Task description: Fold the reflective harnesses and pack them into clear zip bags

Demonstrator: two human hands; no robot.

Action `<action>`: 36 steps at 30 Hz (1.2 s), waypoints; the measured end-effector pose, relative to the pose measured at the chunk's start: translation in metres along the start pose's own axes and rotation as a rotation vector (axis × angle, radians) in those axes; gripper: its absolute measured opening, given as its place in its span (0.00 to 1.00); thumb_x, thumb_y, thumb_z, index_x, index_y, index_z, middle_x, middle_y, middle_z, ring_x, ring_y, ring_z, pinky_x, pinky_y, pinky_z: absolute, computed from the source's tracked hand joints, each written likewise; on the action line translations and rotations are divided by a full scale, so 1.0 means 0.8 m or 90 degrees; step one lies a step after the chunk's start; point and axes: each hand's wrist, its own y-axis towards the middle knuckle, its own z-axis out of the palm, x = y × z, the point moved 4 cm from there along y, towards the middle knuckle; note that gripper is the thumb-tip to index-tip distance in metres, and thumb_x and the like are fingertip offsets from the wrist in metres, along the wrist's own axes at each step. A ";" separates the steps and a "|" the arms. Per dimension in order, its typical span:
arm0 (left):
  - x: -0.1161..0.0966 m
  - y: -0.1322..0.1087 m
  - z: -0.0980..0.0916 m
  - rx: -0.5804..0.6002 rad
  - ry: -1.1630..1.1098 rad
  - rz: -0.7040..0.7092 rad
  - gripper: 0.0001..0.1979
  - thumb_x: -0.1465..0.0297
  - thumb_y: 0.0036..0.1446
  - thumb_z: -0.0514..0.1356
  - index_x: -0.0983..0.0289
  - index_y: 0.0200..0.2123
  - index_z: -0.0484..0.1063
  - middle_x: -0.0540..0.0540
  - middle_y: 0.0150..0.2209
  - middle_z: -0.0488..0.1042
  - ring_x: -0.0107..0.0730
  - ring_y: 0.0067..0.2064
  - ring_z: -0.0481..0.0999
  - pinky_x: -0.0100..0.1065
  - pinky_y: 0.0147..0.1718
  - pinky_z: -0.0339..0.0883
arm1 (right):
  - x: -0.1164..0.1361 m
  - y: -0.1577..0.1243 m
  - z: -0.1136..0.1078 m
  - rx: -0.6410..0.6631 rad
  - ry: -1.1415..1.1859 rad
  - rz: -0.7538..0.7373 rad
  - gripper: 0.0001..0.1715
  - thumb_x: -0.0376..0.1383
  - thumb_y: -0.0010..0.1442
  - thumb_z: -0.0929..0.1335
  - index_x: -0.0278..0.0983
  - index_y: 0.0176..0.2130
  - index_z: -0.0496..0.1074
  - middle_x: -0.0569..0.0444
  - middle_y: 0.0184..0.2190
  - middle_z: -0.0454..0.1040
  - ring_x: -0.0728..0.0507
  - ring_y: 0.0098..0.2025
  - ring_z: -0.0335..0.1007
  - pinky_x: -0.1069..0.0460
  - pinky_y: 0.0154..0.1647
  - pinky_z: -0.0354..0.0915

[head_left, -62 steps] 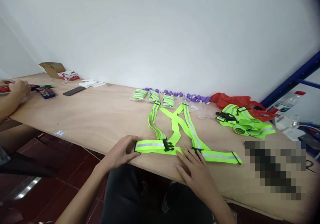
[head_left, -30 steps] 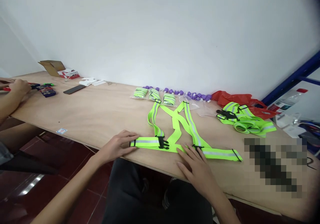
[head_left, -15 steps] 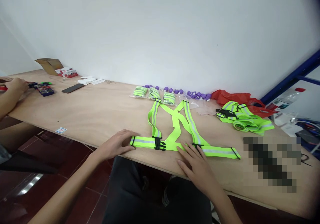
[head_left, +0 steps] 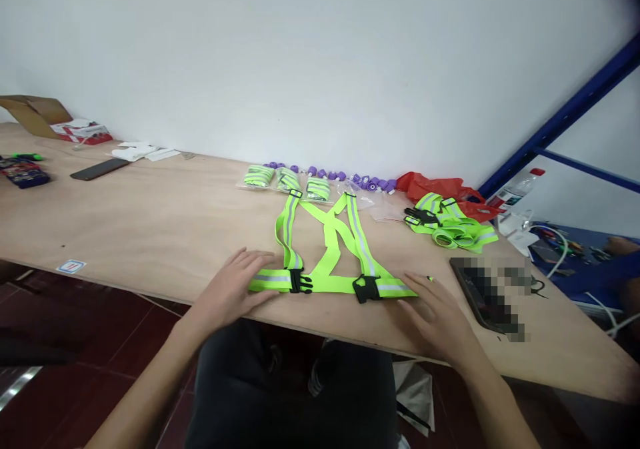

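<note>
A neon-green reflective harness (head_left: 329, 245) with grey stripes lies spread flat on the wooden table, its shoulder straps crossing in the middle. My left hand (head_left: 233, 285) rests over the left end of its waist strap, thumb and fingers apart. At the opposite end, my right hand (head_left: 440, 312) lies over the strap with fingers spread. The black male buckle half (head_left: 299, 281) sits near my left hand. Its female half (head_left: 367, 289) lies near my right hand, and the two are unfastened. My hands hide both strap ends.
Behind the harness are folded harnesses in clear bags (head_left: 259, 175) and purple rolls (head_left: 373, 183). To the right lie a bundled green harness (head_left: 455, 229), a red plastic bag (head_left: 440, 187), a bottle (head_left: 517, 189) and a partly pixelated phone (head_left: 470, 289). A dark flat object (head_left: 100, 169) lies left.
My right hand has moved from the middle of the waist strap to its right end, uncovering the female buckle half. My left hand covers more of the left end. The view has turned right.
</note>
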 end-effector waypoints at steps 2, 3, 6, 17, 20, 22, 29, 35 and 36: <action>0.016 -0.015 -0.015 -0.015 -0.021 -0.073 0.26 0.53 0.61 0.61 0.57 0.59 0.65 0.57 0.58 0.71 0.48 0.59 0.70 0.46 0.56 0.65 | 0.001 -0.004 -0.005 -0.031 0.013 -0.018 0.23 0.43 0.67 0.65 0.41 0.58 0.70 0.46 0.54 0.76 0.35 0.55 0.72 0.37 0.60 0.63; 0.025 -0.023 -0.020 -0.014 -0.033 -0.107 0.28 0.52 0.60 0.61 0.57 0.60 0.64 0.57 0.59 0.70 0.48 0.59 0.69 0.45 0.56 0.65 | 0.007 -0.003 -0.006 -0.042 0.022 -0.027 0.21 0.42 0.66 0.65 0.41 0.57 0.71 0.46 0.52 0.77 0.36 0.54 0.73 0.38 0.60 0.64; 0.048 -0.043 -0.024 0.017 -0.078 -0.174 0.31 0.50 0.58 0.62 0.56 0.61 0.62 0.56 0.61 0.68 0.48 0.61 0.68 0.44 0.58 0.64 | 0.049 0.015 0.000 -0.051 0.076 -0.056 0.17 0.39 0.66 0.66 0.42 0.54 0.72 0.49 0.49 0.79 0.38 0.52 0.74 0.40 0.59 0.66; 0.061 -0.038 0.000 0.009 -0.189 -0.125 0.25 0.55 0.60 0.62 0.60 0.56 0.69 0.59 0.56 0.73 0.47 0.56 0.72 0.47 0.57 0.64 | 0.197 0.113 0.093 0.176 0.215 -0.081 0.29 0.40 0.60 0.71 0.43 0.60 0.66 0.46 0.53 0.74 0.34 0.55 0.71 0.38 0.55 0.68; 0.063 -0.035 0.004 0.002 -0.188 -0.106 0.23 0.57 0.60 0.62 0.59 0.56 0.69 0.58 0.54 0.74 0.46 0.54 0.73 0.46 0.55 0.65 | 0.199 0.119 0.103 0.185 0.241 -0.080 0.29 0.37 0.60 0.71 0.43 0.60 0.67 0.46 0.53 0.75 0.34 0.54 0.71 0.37 0.56 0.67; 0.065 -0.034 0.006 0.001 -0.193 -0.093 0.23 0.58 0.60 0.63 0.59 0.55 0.70 0.58 0.52 0.75 0.45 0.53 0.73 0.44 0.54 0.65 | 0.196 0.122 0.104 0.187 0.278 -0.062 0.28 0.37 0.60 0.71 0.43 0.59 0.68 0.47 0.53 0.76 0.35 0.54 0.72 0.38 0.56 0.67; 0.066 -0.031 0.008 -0.015 -0.266 -0.078 0.24 0.57 0.57 0.66 0.59 0.54 0.71 0.57 0.51 0.76 0.44 0.52 0.74 0.42 0.53 0.66 | 0.195 0.127 0.106 0.204 0.370 -0.005 0.32 0.40 0.58 0.72 0.42 0.60 0.67 0.47 0.55 0.75 0.36 0.54 0.73 0.40 0.56 0.67; 0.061 -0.026 0.003 -0.035 -0.252 -0.050 0.23 0.58 0.57 0.67 0.60 0.54 0.73 0.58 0.49 0.76 0.42 0.50 0.75 0.40 0.51 0.67 | 0.194 0.131 0.081 0.141 0.336 -0.028 0.27 0.39 0.58 0.72 0.43 0.57 0.70 0.49 0.52 0.76 0.36 0.54 0.71 0.41 0.55 0.68; 0.060 -0.025 0.003 -0.037 -0.249 -0.046 0.23 0.58 0.58 0.67 0.60 0.54 0.73 0.58 0.49 0.76 0.42 0.50 0.75 0.40 0.51 0.67 | 0.192 0.131 0.074 0.131 0.321 -0.037 0.26 0.39 0.58 0.72 0.44 0.56 0.71 0.49 0.51 0.76 0.36 0.54 0.71 0.41 0.55 0.68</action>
